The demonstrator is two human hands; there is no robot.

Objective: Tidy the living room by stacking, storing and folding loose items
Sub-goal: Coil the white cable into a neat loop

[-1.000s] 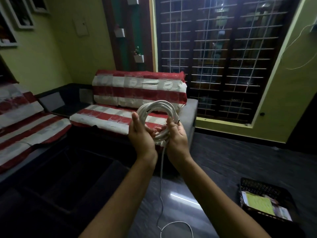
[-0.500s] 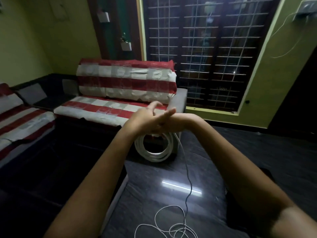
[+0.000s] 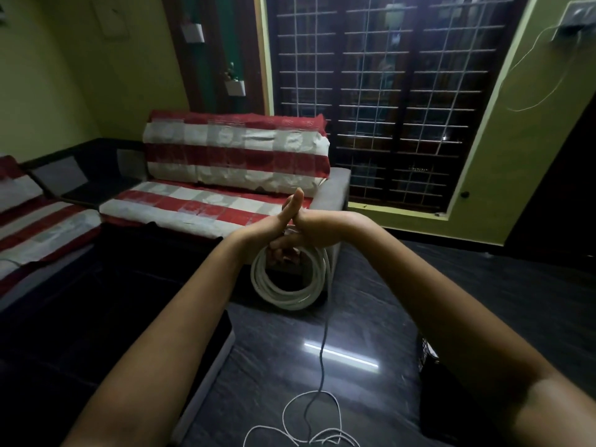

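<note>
Watching the coil (image 3: 292, 287) hang under both hands, out in front of the sofa (image 3: 225, 175) and above the dark floor (image 3: 451, 317). Left hand (image 3: 274, 222) has thumb and forefinger straight, other fingers hidden; can't tell whether its grip is closed on the cable. Right hand (image 3: 309, 229) lies across the top of the coil with fingers poking through the loops; looks like its grip carries the bundle, though the curl isn't clear.

Risks, my read:
- Loops are only draped on fingers, untied. Any slackening there and the coil could spill open.
- Loose tail (image 3: 322, 350) drops from the right of the coil to a tangle on the floor, near side. Could knot or snag underfoot if pulled fast.

Count: one coil, several turns; one tail; two hands; two striped sofa sections; one window grille (image 3: 387, 91).
</note>
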